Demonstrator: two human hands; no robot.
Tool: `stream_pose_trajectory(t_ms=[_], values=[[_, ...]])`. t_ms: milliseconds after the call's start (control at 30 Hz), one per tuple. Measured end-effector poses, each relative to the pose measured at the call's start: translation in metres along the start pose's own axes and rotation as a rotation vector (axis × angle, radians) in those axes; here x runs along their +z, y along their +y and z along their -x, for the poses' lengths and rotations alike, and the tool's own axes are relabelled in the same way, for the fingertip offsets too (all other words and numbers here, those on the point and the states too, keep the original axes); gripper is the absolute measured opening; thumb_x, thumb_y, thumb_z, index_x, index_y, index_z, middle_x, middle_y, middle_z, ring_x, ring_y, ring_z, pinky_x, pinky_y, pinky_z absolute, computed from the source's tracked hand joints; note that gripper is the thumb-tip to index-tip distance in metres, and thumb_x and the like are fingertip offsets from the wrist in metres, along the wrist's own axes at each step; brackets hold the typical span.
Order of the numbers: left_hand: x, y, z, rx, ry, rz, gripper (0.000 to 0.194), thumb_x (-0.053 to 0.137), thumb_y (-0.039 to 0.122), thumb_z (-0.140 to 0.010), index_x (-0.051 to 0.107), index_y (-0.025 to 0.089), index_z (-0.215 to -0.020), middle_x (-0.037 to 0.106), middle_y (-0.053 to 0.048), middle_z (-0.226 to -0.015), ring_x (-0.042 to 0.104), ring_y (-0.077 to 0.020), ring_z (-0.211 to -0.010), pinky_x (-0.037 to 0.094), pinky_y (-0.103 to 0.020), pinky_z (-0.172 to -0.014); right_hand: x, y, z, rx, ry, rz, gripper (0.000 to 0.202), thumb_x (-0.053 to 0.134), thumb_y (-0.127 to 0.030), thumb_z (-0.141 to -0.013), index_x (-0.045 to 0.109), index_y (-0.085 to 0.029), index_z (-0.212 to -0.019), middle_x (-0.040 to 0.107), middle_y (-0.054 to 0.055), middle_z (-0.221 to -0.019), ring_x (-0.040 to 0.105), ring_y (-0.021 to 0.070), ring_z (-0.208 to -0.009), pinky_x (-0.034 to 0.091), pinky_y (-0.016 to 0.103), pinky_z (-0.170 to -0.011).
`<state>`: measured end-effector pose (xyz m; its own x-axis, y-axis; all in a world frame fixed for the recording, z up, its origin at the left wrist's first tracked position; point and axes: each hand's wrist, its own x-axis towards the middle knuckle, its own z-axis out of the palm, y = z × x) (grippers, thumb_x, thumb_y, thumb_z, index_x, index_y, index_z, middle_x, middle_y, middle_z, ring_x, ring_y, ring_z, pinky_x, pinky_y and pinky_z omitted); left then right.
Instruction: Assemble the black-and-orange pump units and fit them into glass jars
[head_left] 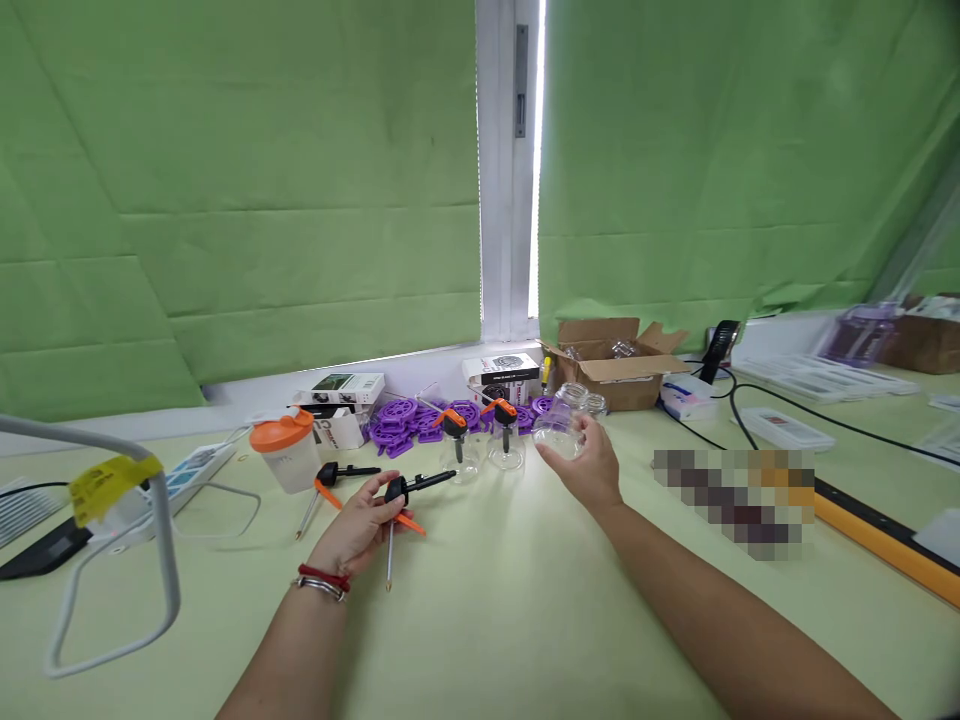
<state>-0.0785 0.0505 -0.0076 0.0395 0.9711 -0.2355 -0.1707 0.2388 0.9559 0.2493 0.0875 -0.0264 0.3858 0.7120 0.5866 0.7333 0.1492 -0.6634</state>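
Fingers wrapped round it, my left hand [356, 525] grips a spray head [405, 487] with a black body, an orange lever and a thin tube pointing down. My right hand [592, 468] is closed on a clear glass bottle [553, 437], tilted just above the table. To the left of my left hand lies another black and orange spray head [330, 474]. Two clear bottles stand between and beyond my hands, a left bottle [463, 460] and a right bottle [504, 455], each topped with a black and orange head. More clear glass shows behind the bottle in my right hand.
Purple plastic parts [394, 425] lie along the back, near small boxes [502, 368] and an open cardboard box [611, 380]. An orange-lidded cup [289, 455], a power strip [195, 475] and a grey metal frame [161, 560] stand left. Black cables [810, 400] cross the right side.
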Motion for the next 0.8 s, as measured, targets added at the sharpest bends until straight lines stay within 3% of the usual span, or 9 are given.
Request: stream_pose_trajectory(t_ms=[100, 267, 433, 633, 800], values=[[0.009, 0.005, 0.01, 0.021, -0.097, 0.044, 0.051, 0.072, 0.015, -0.065, 0.049, 0.02, -0.11, 0.063, 0.0, -0.08, 0.064, -0.0132, -0.068, 0.051, -0.026, -0.067, -0.02, -0.022, 0.008, -0.152, -0.133, -0.041, 0.069, 0.068, -0.049, -0.059, 0.043, -0.02, -0.116, 0.053, 0.009, -0.115, 0.049, 0.0252, -0.107, 0.039, 0.037, -0.091], [0.022, 0.007, 0.02, 0.087, -0.142, 0.086, 0.05, 0.072, 0.018, -0.065, 0.051, 0.017, -0.111, 0.063, -0.003, -0.088, 0.063, -0.0123, -0.065, 0.049, -0.024, -0.061, -0.038, -0.043, 0.013, -0.166, -0.47, -0.107, 0.065, 0.068, -0.031, -0.057, 0.044, -0.027, -0.118, 0.05, 0.005, -0.119, 0.051, 0.0236, -0.106, 0.045, 0.034, -0.083], [0.027, 0.004, 0.018, 0.123, -0.098, 0.129, 0.037, 0.068, 0.021, -0.071, 0.056, 0.018, -0.105, 0.064, -0.002, -0.083, 0.062, -0.0114, -0.064, 0.048, -0.022, -0.058, -0.038, -0.039, 0.019, -0.212, -0.504, -0.156, 0.064, 0.065, -0.018, -0.058, 0.047, -0.029, -0.118, 0.044, 0.006, -0.126, 0.051, 0.0245, -0.107, 0.045, 0.035, -0.084], [0.032, 0.004, 0.018, 0.122, -0.033, 0.143, 0.027, 0.062, 0.018, -0.076, 0.057, 0.017, -0.103, 0.066, -0.005, -0.088, 0.066, -0.0166, -0.079, 0.052, -0.028, -0.072, -0.046, -0.029, 0.018, -0.279, -0.595, -0.206, 0.064, 0.07, -0.022, -0.058, 0.047, -0.03, -0.117, 0.044, 0.004, -0.125, 0.048, 0.023, -0.111, 0.043, 0.037, -0.09], [0.035, 0.004, 0.019, 0.132, -0.028, 0.123, 0.027, 0.064, 0.018, -0.074, 0.058, 0.016, -0.1, 0.066, -0.006, -0.09, 0.066, -0.0179, -0.083, 0.051, -0.028, -0.073, -0.048, -0.031, 0.021, -0.271, -0.705, -0.289, 0.064, 0.071, -0.025, -0.058, 0.047, -0.031, -0.117, 0.044, 0.005, -0.123, 0.047, 0.0232, -0.112, 0.045, 0.036, -0.088]])
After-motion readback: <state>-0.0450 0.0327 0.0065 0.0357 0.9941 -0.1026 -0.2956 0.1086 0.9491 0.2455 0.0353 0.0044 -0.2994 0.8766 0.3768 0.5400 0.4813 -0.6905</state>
